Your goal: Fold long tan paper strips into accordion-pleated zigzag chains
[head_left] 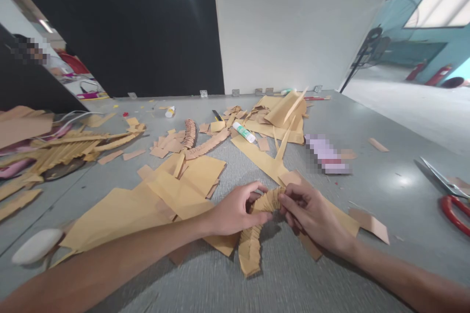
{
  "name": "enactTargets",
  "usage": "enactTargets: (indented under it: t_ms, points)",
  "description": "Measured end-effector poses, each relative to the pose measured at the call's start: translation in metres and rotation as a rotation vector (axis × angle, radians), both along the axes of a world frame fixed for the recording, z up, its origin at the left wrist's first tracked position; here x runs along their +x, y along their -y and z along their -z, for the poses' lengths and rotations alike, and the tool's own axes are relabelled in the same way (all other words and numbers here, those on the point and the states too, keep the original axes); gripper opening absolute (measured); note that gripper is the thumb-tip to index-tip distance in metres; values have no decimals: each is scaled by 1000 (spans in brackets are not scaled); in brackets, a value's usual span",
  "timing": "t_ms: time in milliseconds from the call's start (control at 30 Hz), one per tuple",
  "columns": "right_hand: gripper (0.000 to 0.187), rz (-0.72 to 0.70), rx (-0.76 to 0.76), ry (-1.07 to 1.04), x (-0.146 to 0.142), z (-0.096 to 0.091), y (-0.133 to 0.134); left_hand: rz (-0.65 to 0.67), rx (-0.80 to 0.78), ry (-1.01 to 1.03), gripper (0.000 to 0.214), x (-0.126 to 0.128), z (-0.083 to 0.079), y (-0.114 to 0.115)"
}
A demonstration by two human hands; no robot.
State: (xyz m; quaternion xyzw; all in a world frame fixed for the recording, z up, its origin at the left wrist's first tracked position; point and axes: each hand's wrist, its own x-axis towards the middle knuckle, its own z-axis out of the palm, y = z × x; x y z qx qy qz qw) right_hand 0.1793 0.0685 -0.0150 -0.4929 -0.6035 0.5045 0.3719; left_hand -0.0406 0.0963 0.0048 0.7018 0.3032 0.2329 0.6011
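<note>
A curved strip of pleated brown paper [251,247] is held between my two hands over the grey table. My left hand [240,208] curls round its middle, thumb on the near side and fingers on the far side. With thumb and fingertips, my right hand [306,208] pinches the strip's upper right end. The lower end hangs toward me, its folds stacked close together. Flat brown paper sheets [191,178] lie left of my hands. Another folded paper strip [190,134] and a glue stick [244,132] lie beyond them.
Red-handled scissors [455,210] lie at the right. A white computer mouse [37,246] is at the left, near a pleated paper piece [73,154]. A box cutter [217,116] lies among paper scraps. Black and white panels [279,24] stand along the table's back edge.
</note>
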Motion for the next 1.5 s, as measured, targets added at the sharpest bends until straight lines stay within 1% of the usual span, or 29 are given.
enactTargets:
  t_ms: [100,200,267,333,433,500,567,633,700,767,800,833,867,900,933,967,1000,1033,1067,1100,1133,1167,1233,1267,1300,1367,1433,1467,1500]
  points:
    - [42,68,-16,-44,1,1,-1,-13,-3,-7,40,0,-2,0]
    - [43,197,-3,-115,1,1,-4,-47,30,-6,53,2,-6,1]
    - [43,278,7,-150,1,1,-5,-89,116,-62,58,2,-9,1]
    - [43,318,14,-168,1,2,-5,-151,246,-159,57,1,-12,0]
    - [43,307,19,-158,1,1,-4,-281,472,-272,44,-3,-13,-6]
    - [45,280,-7,-128,0,-1,-3,-361,585,-303,40,-6,-13,-13]
    - [46,276,-36,-92,-1,-3,-2,-410,661,-308,40,-10,-10,-22]
    - [46,311,-38,-65,-2,-5,-1,-433,710,-333,41,-13,-8,-31]
    - [47,348,0,-42,-2,-4,1,-407,734,-410,36,-16,-6,-37]
    - [47,301,103,23,-1,-2,6,-388,777,-507,35,-18,-7,-39]
    - [45,229,204,89,0,0,9,-389,808,-558,37,-18,-10,-38]
    - [41,123,344,175,1,1,14,-389,838,-607,38,-19,-13,-37]
    - [37,-7,531,270,2,2,19,-390,857,-656,35,-20,-19,-34]
    - [35,-145,735,360,2,3,24,-364,849,-701,25,-21,-25,-31]
    - [34,-279,925,443,1,3,30,-301,811,-730,14,-23,-33,-28]
    - [33,-387,1082,524,0,2,35,-220,743,-761,13,-26,-41,-24]
    - [33,-447,1178,606,-2,0,38,-148,661,-788,17,-29,-49,-21]
    - [31,-460,1210,694,-3,-3,40,-45,571,-826,24,-33,-55,-17]
    - [30,-422,1187,780,-4,-7,39,75,494,-860,33,-36,-60,-14]
    - [29,-335,1126,852,-4,-11,36,167,452,-888,36,-39,-63,-12]
    - [29,-254,1029,906,-2,-15,30,220,455,-902,34,-42,-64,-10]
    - [28,-170,905,948,2,-19,21,212,483,-910,32,-44,-63,-9]
    - [16,107,675,1002,13,-23,1,147,512,-934,28,-46,-58,-8]
    - [17,156,573,1027,20,-23,-10,149,489,-954,25,-46,-56,-9]
    - [23,218,498,1055,28,-22,-19,160,466,-963,21,-45,-55,-9]
    - [25,211,445,1066,41,-18,-32,206,439,-924,17,-42,-56,-11]
    - [26,177,425,1048,51,-14,-39,225,445,-805,21,-36,-62,-13]
    - [25,161,421,1014,53,-14,-41,196,446,-728,23,-33,-65,-14]
    - [23,150,418,972,55,-14,-43,139,428,-649,24,-30,-67,-14]
